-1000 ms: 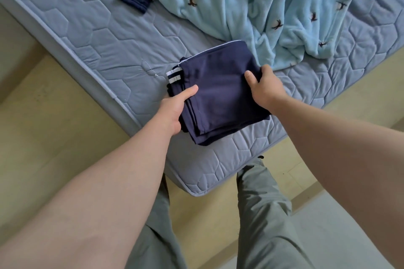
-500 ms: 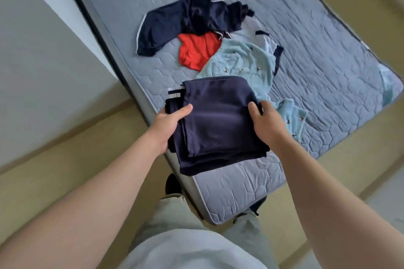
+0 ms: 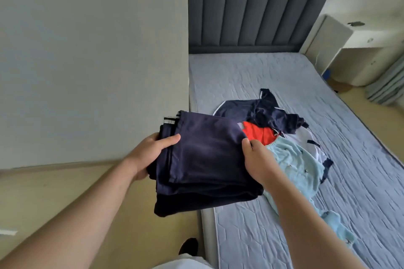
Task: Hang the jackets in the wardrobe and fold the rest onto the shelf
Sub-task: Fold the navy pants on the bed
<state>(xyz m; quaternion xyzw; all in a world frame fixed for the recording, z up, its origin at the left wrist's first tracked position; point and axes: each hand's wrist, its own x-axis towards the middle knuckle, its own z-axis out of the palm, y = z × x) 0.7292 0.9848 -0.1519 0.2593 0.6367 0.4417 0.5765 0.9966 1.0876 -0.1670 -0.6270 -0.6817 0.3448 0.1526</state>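
A folded navy garment [image 3: 205, 159] with white stripes at one corner is held in the air over the bed's left edge. My left hand [image 3: 150, 153] grips its left side, thumb on top. My right hand [image 3: 258, 161] grips its right side. On the mattress [image 3: 328, 129] behind lie a crumpled navy jacket with white piping [image 3: 269, 113], a red garment [image 3: 258, 134], a light blue fleece garment with small dark prints [image 3: 295, 166] and a white piece with navy trim [image 3: 314, 146].
A tall beige panel [image 3: 94, 61] stands close on the left. The grey padded headboard [image 3: 253, 15] is at the far end of the bed, and a white cabinet [image 3: 358, 57] stands at the back right. Beige floor [image 3: 54, 199] runs along the bed's left side.
The folded navy garment has been lifted off the mattress in both hands and carried left past the bed's edge. My view has risen toward the headboard.
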